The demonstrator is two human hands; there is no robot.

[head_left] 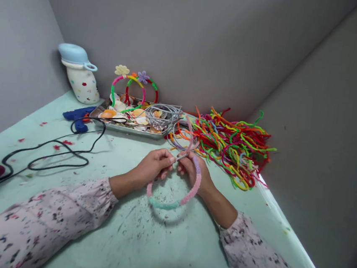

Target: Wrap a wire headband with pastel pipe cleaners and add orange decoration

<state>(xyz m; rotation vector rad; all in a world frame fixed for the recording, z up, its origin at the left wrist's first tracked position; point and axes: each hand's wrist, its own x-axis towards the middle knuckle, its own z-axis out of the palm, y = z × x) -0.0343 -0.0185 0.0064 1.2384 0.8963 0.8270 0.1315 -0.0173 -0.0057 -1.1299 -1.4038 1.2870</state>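
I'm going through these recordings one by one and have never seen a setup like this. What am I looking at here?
There's no machine here: a person works with two bare hands. The single picture comes from a camera worn on the head, looking forward and down, so the forearms in flowered sleeves enter from below. The left hand and right hand hold a fuzzy pink, mint and lilac ring, fingers at its bare, greyish top section. Beyond, on the pale green table, are a metal tray of shells, a coil of silvery wire, a heap of bright fuzzy stems, a blue glue gun and a blue-lidded cup.
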